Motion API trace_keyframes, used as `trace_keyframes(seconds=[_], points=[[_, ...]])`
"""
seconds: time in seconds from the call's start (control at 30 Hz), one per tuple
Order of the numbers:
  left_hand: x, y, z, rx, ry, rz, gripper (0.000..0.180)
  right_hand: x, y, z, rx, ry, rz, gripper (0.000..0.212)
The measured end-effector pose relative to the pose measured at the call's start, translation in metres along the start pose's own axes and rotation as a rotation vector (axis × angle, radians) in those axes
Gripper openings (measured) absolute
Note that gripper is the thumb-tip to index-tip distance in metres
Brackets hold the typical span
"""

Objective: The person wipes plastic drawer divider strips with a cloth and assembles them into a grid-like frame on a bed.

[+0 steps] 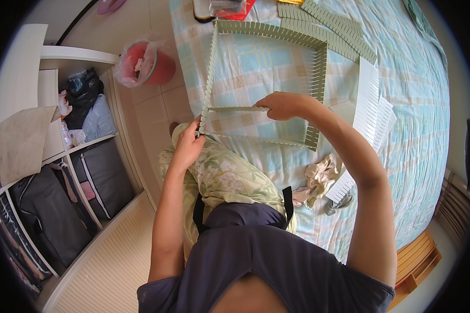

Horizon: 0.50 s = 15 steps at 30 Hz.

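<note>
A rectangular frame of green slotted divider strips (270, 30) stands on the bed in front of me. My left hand (189, 142) grips its near left corner, fingers closed round the strip there. Inside the frame, a green crosswise strip (230, 109) runs from the left side toward the middle. My right hand (286, 106) pinches the right end of that strip, above the bedding. The strip's left end meets the frame's left side just beyond my left hand; whether it sits in a slot I cannot tell.
Loose green strips (339, 31) lie past the frame's far right corner. White slotted strips (368, 99) lie to the right, near crumpled cloths (321, 175). The checked bedspread (412, 125) lies beneath. Leftward are a pink bin (159, 70) on the floor and open shelving (78, 148).
</note>
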State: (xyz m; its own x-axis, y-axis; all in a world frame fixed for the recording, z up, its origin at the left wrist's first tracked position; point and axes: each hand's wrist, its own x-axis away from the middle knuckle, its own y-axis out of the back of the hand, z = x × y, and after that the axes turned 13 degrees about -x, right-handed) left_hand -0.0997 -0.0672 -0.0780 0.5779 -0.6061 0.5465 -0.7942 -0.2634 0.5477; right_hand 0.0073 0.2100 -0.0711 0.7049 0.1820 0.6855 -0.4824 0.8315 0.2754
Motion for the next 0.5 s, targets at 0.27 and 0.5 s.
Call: trace_keyframes(seconds=[0.27, 0.5], points=[[-0.003, -0.001, 0.008, 0.051, -0.001, 0.003, 0.055, 0.001, -0.001, 0.002, 0.054, -0.006, -0.028, 0.054], [-0.004, -0.001, 0.001, 0.137, -0.033, 0.111, 0.067, 0.009, -0.007, -0.006, 0.204, 0.08, -0.224, 0.047]])
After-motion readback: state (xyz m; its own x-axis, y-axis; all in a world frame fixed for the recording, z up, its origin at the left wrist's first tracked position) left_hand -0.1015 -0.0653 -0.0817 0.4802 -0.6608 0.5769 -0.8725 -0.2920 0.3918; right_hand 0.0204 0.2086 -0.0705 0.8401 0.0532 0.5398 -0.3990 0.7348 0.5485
